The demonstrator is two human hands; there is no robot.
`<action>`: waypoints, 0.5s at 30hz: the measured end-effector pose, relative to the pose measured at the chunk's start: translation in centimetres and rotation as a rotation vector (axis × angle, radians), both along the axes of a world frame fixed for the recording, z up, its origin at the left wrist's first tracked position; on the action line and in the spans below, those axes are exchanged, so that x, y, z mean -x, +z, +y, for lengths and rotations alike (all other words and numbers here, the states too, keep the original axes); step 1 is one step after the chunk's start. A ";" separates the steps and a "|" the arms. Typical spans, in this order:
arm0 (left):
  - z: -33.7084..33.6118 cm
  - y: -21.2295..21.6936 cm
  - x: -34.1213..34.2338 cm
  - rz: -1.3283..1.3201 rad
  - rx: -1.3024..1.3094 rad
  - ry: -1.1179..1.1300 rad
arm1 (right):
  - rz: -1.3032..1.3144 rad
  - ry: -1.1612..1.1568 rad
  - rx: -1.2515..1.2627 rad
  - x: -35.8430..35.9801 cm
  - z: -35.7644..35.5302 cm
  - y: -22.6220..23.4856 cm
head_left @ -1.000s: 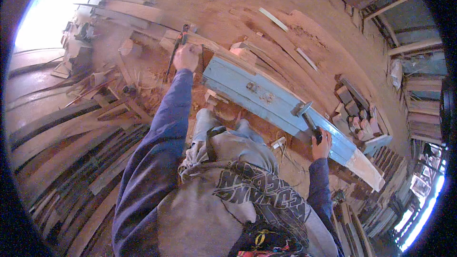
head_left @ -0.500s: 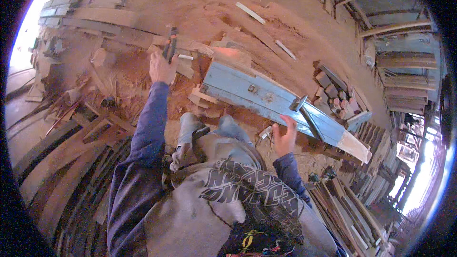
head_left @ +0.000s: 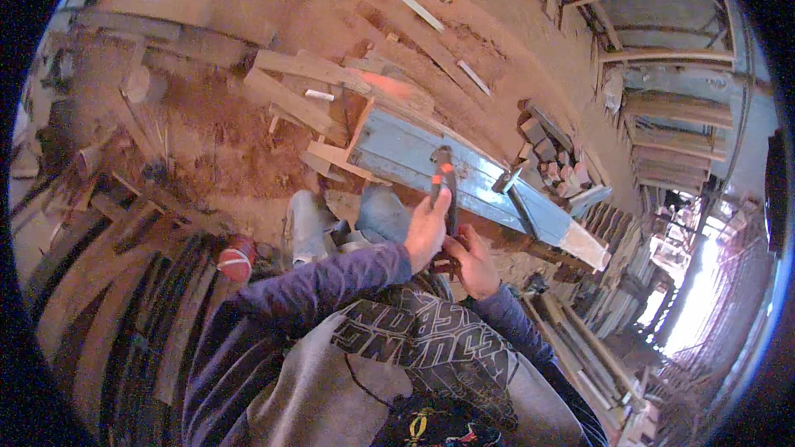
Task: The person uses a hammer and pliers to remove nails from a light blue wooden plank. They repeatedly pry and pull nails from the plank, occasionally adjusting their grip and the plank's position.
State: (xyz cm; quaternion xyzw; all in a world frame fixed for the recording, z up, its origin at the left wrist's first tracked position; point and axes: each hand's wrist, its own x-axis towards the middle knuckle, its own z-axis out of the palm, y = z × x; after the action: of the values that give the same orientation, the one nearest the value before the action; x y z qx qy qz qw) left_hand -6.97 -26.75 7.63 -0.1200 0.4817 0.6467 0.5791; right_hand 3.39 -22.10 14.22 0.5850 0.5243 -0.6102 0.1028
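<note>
Item: dark hand tool with orange grip (head_left: 444, 186), clasped by left hand (head_left: 426, 230) and right hand (head_left: 474, 258) together, lying over near edge of blue painted plank (head_left: 397, 149); hammer (head_left: 512, 189) rests just beside.

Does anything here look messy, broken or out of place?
Yes: broken wooden offcuts lie scattered at all angles on the reddish sawdust-covered ground, and the long blue-painted plank has worn, patchy paint. A hammer rests loose on it.
</note>
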 end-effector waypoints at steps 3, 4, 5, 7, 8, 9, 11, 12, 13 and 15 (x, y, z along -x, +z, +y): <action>1.1 -0.9 -3.1 0.133 0.066 -0.297 | 0.126 -0.028 0.098 -2.1 2.2 0.8; 1.7 -1.1 -3.8 0.118 0.002 -0.281 | 0.017 -0.049 0.137 -2.5 3.2 1.3; 2.3 -1.3 -4.3 0.090 -0.046 -0.283 | 0.034 -0.053 0.188 -2.6 4.4 1.9; 3.5 -1.9 -5.0 0.059 0.000 -0.376 | -0.029 -0.134 0.322 -2.2 7.3 3.4; 4.1 -2.4 -5.1 0.066 0.012 -0.409 | -0.111 -0.101 0.324 -1.7 8.6 3.7; 4.8 -3.2 -4.9 0.095 -0.044 -0.450 | -0.062 -0.028 0.396 -1.1 9.8 3.9; 6.0 -5.0 -4.3 0.160 -0.149 -0.541 | -0.043 0.061 0.468 0.2 12.7 4.8; 6.5 -5.8 -4.0 0.219 -0.217 -0.612 | -0.161 0.179 0.439 1.1 13.9 4.4; 7.3 -6.2 -3.9 0.184 -0.227 -0.568 | -0.196 0.310 0.397 1.8 15.0 4.2; 8.4 -6.6 -3.7 0.148 -0.218 -0.565 | -0.306 0.547 0.313 3.6 17.5 3.6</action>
State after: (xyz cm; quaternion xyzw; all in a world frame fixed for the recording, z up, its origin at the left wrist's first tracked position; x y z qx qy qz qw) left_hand -3.24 -18.38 1.01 0.1287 0.4646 0.5151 0.7087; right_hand -0.20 -4.57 17.83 0.4846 0.5402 -0.5385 0.4283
